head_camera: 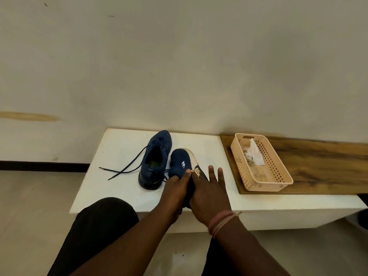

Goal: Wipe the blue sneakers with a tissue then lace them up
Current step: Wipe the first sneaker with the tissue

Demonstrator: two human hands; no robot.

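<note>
Two blue sneakers are on the white table (pixel 111 176). The left sneaker (pixel 156 159) stands upright, its dark laces (pixel 127 166) loose and trailing to the left. The right sneaker (pixel 182 162) is tipped on its side, showing a white logo and pale sole. My left hand (pixel 176 191) grips this tipped sneaker at its heel end. My right hand (pixel 209 194) pinches a small crumpled tissue (pixel 197 172) against the sneaker's side, with the other fingers stretched out. The sneaker's rear part is hidden under both hands.
A beige perforated plastic basket (pixel 278 176) holding white tissues (pixel 255 154) stands on a wooden board (pixel 322 166) at the right. A plain wall rises right behind the table. My dark-clothed knee (pixel 103 220) is at the table's front edge.
</note>
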